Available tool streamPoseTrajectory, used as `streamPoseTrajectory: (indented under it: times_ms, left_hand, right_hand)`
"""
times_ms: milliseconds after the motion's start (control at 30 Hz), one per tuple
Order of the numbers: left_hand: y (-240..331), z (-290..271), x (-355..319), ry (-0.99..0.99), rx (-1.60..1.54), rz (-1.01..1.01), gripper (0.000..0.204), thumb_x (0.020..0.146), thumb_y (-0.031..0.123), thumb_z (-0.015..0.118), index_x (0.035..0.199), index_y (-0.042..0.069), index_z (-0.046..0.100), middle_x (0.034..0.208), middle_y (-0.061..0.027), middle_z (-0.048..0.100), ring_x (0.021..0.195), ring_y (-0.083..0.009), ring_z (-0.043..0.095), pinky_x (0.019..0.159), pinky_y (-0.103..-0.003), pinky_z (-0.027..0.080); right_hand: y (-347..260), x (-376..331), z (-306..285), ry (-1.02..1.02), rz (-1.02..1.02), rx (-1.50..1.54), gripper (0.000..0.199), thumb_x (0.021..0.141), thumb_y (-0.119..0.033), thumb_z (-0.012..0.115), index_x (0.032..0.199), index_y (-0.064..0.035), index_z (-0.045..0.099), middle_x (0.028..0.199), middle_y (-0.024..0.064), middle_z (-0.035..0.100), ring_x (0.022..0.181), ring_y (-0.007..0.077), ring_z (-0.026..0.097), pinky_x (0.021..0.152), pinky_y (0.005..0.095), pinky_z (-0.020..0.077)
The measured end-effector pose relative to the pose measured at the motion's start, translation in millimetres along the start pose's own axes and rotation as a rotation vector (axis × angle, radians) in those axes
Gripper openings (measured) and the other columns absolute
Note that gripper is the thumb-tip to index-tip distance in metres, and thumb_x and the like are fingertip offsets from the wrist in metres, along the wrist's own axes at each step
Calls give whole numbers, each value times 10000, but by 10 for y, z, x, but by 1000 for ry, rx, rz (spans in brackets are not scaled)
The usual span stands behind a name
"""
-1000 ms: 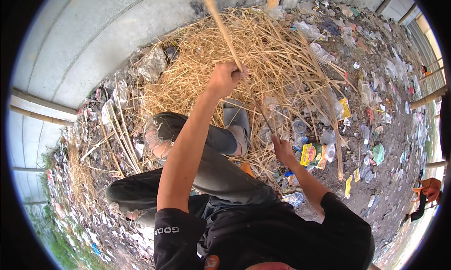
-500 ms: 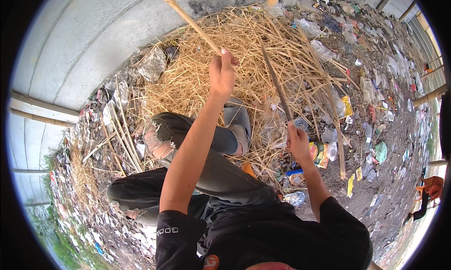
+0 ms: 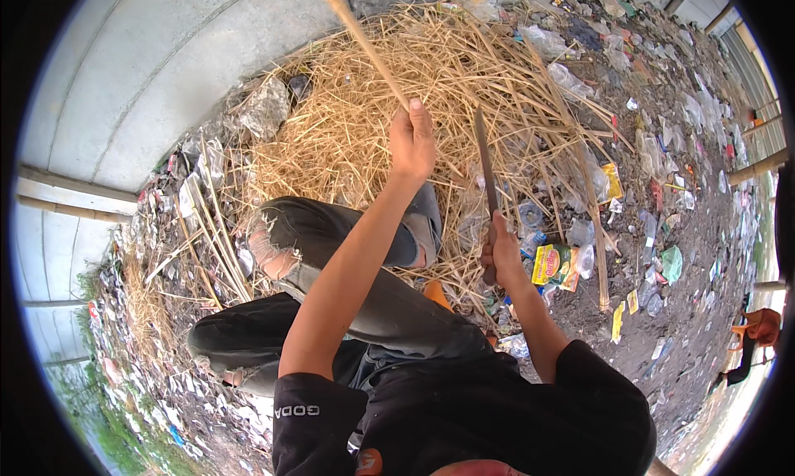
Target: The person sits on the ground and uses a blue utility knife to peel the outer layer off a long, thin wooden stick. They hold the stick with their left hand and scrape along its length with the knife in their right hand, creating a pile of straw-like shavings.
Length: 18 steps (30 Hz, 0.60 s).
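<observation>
Left hand: the left hand (image 3: 412,141) is raised at about 12 o'clock from the picture's middle, fingers wrapped tight round a pale bamboo stick (image 3: 358,36).
Bamboo stick: it runs from the fist up toward 11 o'clock and out past the top edge — tilted, not upright.
Right hand: the right hand (image 3: 503,257) sits at about 3 o'clock of the bent knee, fingers clamped on the handle of a long knife (image 3: 485,165).
Knife: the dark blade points toward 12 o'clock, standing just beside the left hand at its 3 o'clock, apart from the stick.
Straw heap: a heap of dry straw (image 3: 364,120) and split stalks lies behind both hands, filling the upper middle.
Legs: grey trousers (image 3: 348,236), torn at the knee, cross below the left forearm.
Ground: litter — a yellow snack wrapper (image 3: 553,265) near the right hand at its 3 o'clock, and clear plastic bottles (image 3: 571,79) toward 1 o'clock.
Wall: a grey metal sheet wall (image 3: 149,70) curves along 9 to 11 o'clock.
Other person: a person in an orange top (image 3: 758,331) crouches far off at 4 o'clock.
</observation>
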State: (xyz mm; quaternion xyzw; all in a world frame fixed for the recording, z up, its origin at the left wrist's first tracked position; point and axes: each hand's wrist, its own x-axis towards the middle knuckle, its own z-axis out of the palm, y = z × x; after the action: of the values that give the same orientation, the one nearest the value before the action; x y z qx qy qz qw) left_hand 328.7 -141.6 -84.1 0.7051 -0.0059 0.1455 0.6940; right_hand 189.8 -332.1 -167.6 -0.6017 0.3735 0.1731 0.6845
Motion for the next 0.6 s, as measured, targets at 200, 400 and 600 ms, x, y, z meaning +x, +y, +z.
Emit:
streamPoseTrajectory:
  times_ms: [200, 400, 600]
  left_hand:
    - [81, 49, 128, 64, 38, -6, 570, 1062, 551, 333, 747, 88, 436, 645, 3, 416, 633, -108, 364, 600, -297, 340]
    - [21, 42, 77, 139, 9, -12, 517, 1075, 509, 337, 776, 93, 410, 644, 12, 397, 614, -93, 342, 568, -293, 319]
    - [-12, -6, 126, 112, 78, 24, 498, 1083, 468, 344, 775, 81, 405, 635, 4, 391, 592, -101, 348, 543, -313, 322]
  right_hand:
    - [-347, -422, 85, -212, -686, 290, 556, 1025, -527, 445, 738, -52, 470, 554, 23, 442, 450, 124, 420, 435, 283, 331]
    - [819, 170, -53, -63, -174, -204, 556, 1019, -541, 459, 683, -97, 460, 545, -12, 386, 434, 114, 398, 414, 287, 308]
    - [-275, -282, 131, -187, -336, 174, 550, 998, -587, 477, 767, -89, 455, 560, 8, 409, 459, 99, 394, 420, 269, 304]
